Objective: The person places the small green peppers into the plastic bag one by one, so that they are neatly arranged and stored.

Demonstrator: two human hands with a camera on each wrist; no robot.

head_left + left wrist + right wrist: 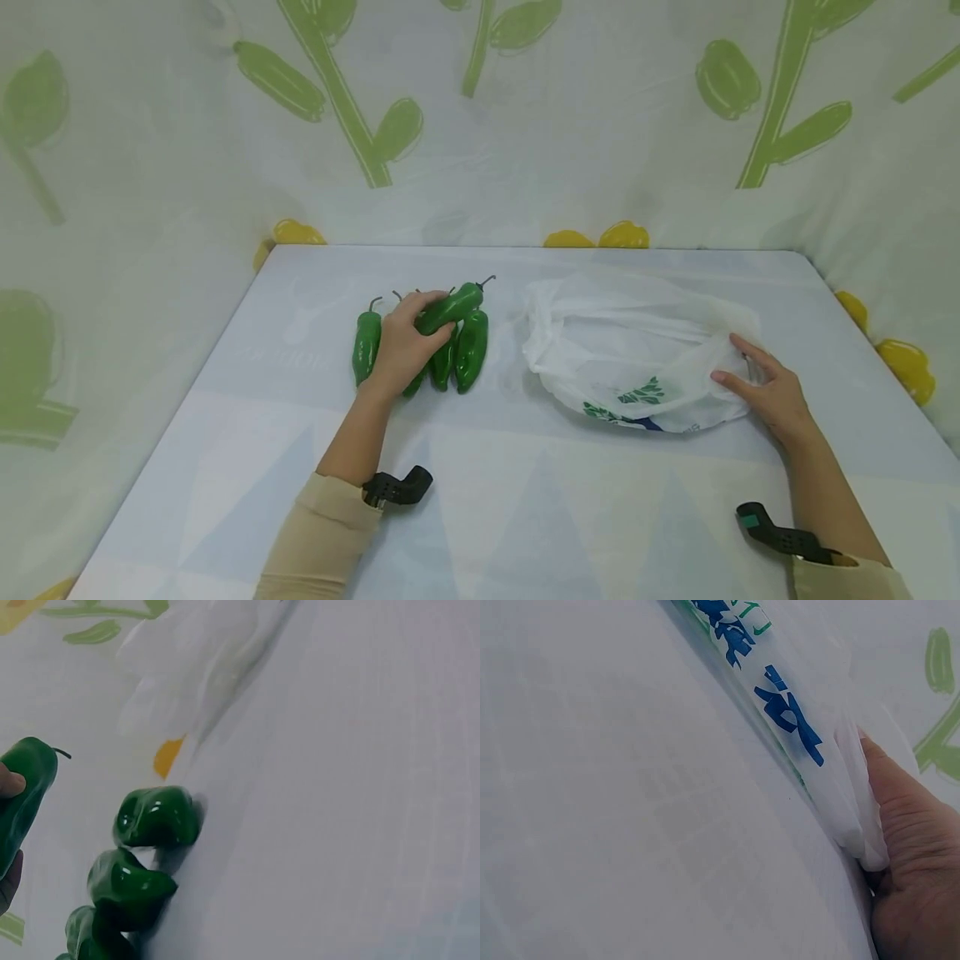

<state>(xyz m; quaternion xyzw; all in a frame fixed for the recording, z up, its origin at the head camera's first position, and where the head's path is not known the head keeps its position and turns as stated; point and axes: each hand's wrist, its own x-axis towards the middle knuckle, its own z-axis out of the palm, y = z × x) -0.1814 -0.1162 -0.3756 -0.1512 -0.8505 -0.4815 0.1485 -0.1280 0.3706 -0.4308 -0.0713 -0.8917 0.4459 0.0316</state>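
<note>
In the head view my left hand [405, 342] holds a glossy green pepper [452, 308] between thumb and fingers, above the other peppers. The held pepper [34, 784] also shows at the left edge of the left wrist view. Several green peppers lie side by side beneath it, among them one at the left [367, 343] and one at the right [472, 350]. My right hand [776, 396] grips the right end of a white plastic bag [600, 358], thumb and forefinger spread over its edge. The bag lies on its side with its mouth gaping. My right thumb [907, 802] presses against the plastic.
Both hands work over a pale table [495, 467] with faint triangle shapes. Behind it hangs a light cloth [592, 150] printed with green plants and yellow shapes. Black wrist bands sit on both arms, a camera [405, 486] jutting from the left one.
</note>
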